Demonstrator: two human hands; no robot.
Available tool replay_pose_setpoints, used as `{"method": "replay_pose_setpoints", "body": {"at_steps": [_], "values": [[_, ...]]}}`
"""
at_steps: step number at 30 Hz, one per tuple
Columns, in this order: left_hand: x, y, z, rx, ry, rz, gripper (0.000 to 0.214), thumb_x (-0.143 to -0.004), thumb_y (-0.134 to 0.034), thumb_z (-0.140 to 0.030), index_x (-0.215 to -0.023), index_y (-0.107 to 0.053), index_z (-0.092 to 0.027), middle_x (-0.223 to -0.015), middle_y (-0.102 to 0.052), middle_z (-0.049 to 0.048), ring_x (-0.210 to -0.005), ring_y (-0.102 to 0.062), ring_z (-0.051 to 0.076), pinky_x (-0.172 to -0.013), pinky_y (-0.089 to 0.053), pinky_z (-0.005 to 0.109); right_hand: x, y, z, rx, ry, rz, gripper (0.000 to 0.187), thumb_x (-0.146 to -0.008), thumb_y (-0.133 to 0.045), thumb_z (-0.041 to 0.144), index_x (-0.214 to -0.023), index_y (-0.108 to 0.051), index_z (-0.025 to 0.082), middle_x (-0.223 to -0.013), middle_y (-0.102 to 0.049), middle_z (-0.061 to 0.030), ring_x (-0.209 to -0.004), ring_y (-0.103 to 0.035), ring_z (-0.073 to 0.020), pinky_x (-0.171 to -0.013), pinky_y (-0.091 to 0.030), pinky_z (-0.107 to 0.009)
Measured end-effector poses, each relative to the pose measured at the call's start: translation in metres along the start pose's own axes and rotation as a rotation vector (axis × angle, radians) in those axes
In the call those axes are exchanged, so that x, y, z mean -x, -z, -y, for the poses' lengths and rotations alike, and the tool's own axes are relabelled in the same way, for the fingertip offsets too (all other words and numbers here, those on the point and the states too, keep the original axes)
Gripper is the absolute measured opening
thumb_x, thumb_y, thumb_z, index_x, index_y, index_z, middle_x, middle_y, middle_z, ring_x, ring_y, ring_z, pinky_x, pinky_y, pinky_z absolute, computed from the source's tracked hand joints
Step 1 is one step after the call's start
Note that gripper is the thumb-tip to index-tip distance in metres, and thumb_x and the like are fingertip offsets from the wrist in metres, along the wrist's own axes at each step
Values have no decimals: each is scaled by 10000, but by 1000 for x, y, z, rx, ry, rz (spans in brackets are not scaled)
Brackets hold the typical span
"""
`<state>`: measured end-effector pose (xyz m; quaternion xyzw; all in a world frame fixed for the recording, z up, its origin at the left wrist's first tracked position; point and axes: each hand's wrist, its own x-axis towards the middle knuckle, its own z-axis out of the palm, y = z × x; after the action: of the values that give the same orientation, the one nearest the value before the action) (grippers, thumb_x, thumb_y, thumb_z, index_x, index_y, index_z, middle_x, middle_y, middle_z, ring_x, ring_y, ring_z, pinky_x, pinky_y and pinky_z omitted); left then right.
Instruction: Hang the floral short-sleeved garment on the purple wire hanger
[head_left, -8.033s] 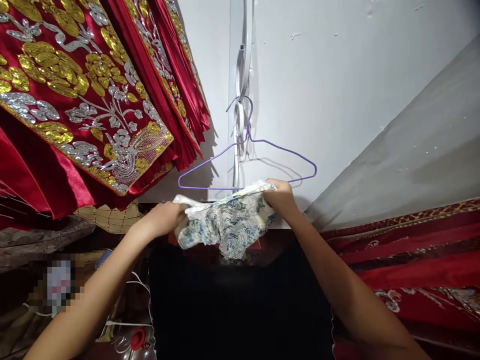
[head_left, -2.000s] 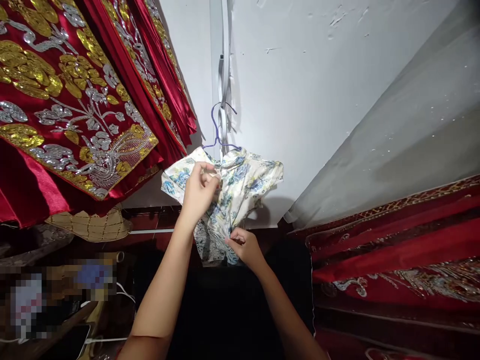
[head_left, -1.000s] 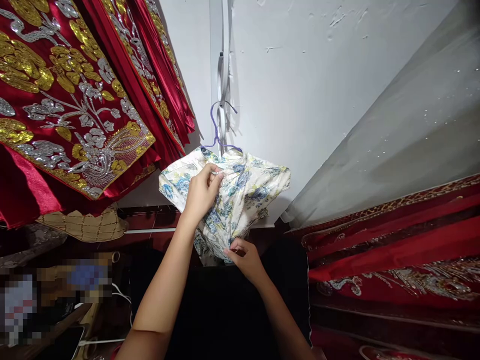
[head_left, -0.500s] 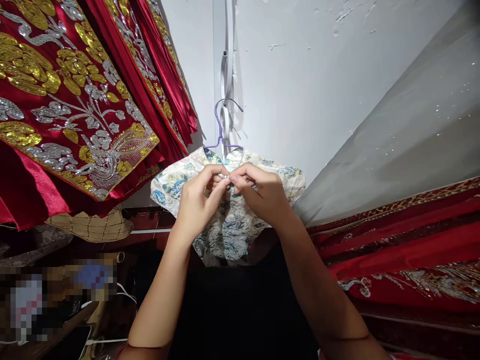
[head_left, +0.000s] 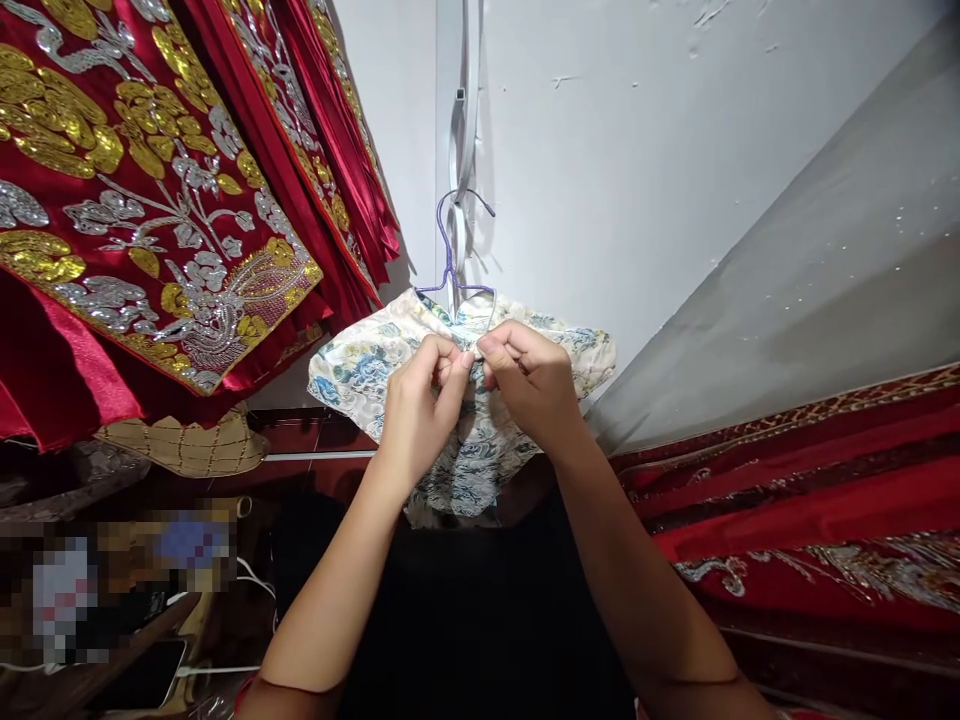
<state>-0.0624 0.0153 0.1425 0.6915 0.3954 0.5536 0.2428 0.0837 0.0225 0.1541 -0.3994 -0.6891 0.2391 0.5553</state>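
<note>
A white blouse (head_left: 360,370) with blue and yellow flowers hangs from a purple wire hanger (head_left: 448,270), whose hook is on a grey metal rack arm. My left hand (head_left: 424,405) pinches the blouse's front just under the collar. Beside it, my right hand (head_left: 529,375) pinches the other side of the front opening, thumb and forefinger pressed together. The two sets of fingertips almost meet at the centre of the chest. Whatever small fastening lies between them is hidden by the fingers. Below my hands the gathered lower front hangs loose.
Red satin garments (head_left: 172,200) with gold and silver sequins hang at the left. A grey sheer fabric (head_left: 810,300) and red embroidered cloth (head_left: 825,500) fill the right. A phone (head_left: 142,675) with a white cable lies low at left. The white wall (head_left: 600,180) stands behind.
Both hands stay at the front opening below the collar; the left has shifted slightly right and its fingers have curled more. The whole view has moved a little.
</note>
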Motion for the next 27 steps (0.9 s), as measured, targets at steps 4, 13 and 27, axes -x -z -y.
{"method": "replay_pose_setpoints", "body": {"at_steps": [4,13,27], "values": [[0,-1,-2,5,22,-29,186,-976,-570,-364,-872,-572,-210,-716,-500,-17,-633,-461,121,-607,-383,252,0,3,-1,8,14,-16,297,-993,-548,371,-754,-571,197,-570,-529,34,-497,-456,-99,-515,-365,-254],[4,1,-6,-64,47,-36,203,-947,-616,-377,-845,-627,-202,-759,-596,9,-695,-541,141,-671,-435,265,5,-6,-8,-99,-83,-40,377,-965,-569,489,-731,-570,194,-557,-453,44,-475,-386,-93,-474,-295,-257],[4,-6,5,231,177,-5,243,-877,-692,-388,-759,-621,-188,-656,-542,-15,-574,-456,108,-534,-361,234,6,-4,-10,58,-8,-75,292,-980,-549,353,-734,-559,197,-548,-425,49,-487,-361,-94,-493,-283,-254]]}}
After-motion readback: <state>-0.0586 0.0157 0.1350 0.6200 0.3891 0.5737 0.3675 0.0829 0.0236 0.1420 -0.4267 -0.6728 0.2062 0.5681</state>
